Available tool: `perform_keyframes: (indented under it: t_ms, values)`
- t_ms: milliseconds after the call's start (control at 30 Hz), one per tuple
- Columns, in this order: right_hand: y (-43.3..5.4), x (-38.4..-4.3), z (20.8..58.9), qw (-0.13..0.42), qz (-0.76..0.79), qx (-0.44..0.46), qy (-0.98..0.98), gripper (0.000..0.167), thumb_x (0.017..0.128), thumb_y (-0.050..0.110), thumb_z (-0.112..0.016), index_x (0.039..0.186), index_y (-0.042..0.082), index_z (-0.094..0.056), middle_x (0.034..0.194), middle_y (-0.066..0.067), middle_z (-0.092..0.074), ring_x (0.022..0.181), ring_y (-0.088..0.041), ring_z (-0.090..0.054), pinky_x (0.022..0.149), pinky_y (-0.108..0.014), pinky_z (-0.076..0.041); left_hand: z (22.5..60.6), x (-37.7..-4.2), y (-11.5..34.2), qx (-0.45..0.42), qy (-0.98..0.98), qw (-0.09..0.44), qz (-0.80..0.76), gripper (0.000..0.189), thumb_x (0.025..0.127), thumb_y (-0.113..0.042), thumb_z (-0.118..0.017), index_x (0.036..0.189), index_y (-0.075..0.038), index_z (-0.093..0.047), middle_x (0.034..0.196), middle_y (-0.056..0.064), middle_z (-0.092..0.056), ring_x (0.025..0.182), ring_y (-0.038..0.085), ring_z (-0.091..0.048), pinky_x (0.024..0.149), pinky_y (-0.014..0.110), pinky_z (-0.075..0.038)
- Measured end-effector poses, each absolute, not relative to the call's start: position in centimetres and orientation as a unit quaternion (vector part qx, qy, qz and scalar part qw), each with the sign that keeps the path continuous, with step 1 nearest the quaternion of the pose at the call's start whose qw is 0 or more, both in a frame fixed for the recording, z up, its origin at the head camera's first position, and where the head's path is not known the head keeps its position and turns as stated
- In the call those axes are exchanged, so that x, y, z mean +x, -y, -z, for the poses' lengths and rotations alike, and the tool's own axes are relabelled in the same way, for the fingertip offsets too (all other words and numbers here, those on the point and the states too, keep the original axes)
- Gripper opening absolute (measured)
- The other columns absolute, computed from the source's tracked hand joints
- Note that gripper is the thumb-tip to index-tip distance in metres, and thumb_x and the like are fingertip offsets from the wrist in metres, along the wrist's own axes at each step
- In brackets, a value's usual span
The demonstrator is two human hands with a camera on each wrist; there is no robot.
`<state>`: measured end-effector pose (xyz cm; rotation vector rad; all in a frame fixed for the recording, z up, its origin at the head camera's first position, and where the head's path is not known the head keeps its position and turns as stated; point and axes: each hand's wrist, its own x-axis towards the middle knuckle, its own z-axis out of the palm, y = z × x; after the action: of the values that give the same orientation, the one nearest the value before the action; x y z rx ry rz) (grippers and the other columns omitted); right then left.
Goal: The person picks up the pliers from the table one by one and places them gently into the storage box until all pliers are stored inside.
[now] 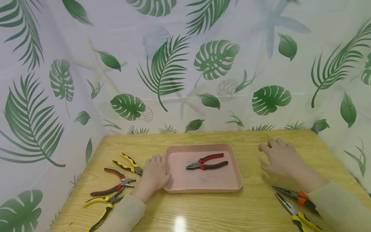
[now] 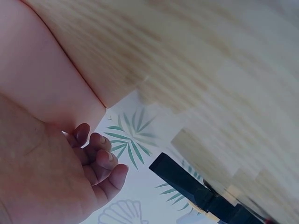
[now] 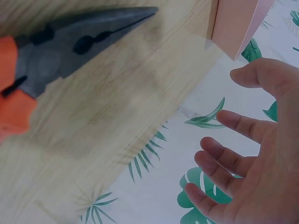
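A shallow pink tray [image 1: 203, 190] stands on the table, holding red-and-black combination pliers [image 1: 207, 161]. At its left side, my left hand [image 1: 156, 172] grips the wall, thumb over the rim and loosely bent fingers outside; the tray [image 2: 42, 60] hides the thumb in the left wrist view. My right hand [image 1: 282, 159] hovers right of the tray, apart from it, with nothing in it. Its fingers are spread and slightly bent in the right wrist view. Nearest to it lie orange-handled needle-nose pliers [image 3: 51, 58], and beside these, yellow-and-black long-nose pliers [image 1: 290, 207].
Left of the tray lie yellow-and-black pliers [image 1: 127, 163], partly behind the left hand, red-and-black pliers [image 1: 120, 183], and more yellow-and-black pliers [image 1: 108, 203] by the left sleeve. A leaf-patterned curtain [image 1: 179, 74] hangs behind the wooden table [image 1: 162, 212].
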<state>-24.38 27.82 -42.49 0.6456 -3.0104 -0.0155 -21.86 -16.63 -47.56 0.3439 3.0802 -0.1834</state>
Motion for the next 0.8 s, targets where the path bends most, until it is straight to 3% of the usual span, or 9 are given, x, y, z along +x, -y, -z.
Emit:
perform_keyframes:
  t_ms: [300,800]
  values:
    - [-28.7,-23.6,42.7,0.023,0.0,0.194,0.981,0.048,0.086,0.035,-0.078,0.125,0.009,-0.067,0.114,-0.021,-0.063,0.104,-0.043,-0.059,0.082,-0.069,-0.046,47.8,-21.9,16.7,0.113,-0.992,0.013,0.061,0.047,0.097,-0.042,-0.061,0.12,-0.002,-0.051,0.104,0.014,-0.055,0.096,0.029,-0.052,0.091,0.046,-0.047]
    - [-29.9,-22.3,42.9,0.029,0.003,0.197,0.98,0.044,0.085,0.035,-0.08,0.12,0.012,-0.067,0.104,-0.015,-0.062,0.095,-0.037,-0.058,0.07,-0.06,-0.047,47.8,-21.8,16.7,0.111,-0.992,0.015,0.065,0.047,0.098,-0.044,-0.061,0.12,-0.003,-0.051,0.103,0.013,-0.056,0.096,0.028,-0.052,0.091,0.045,-0.047]
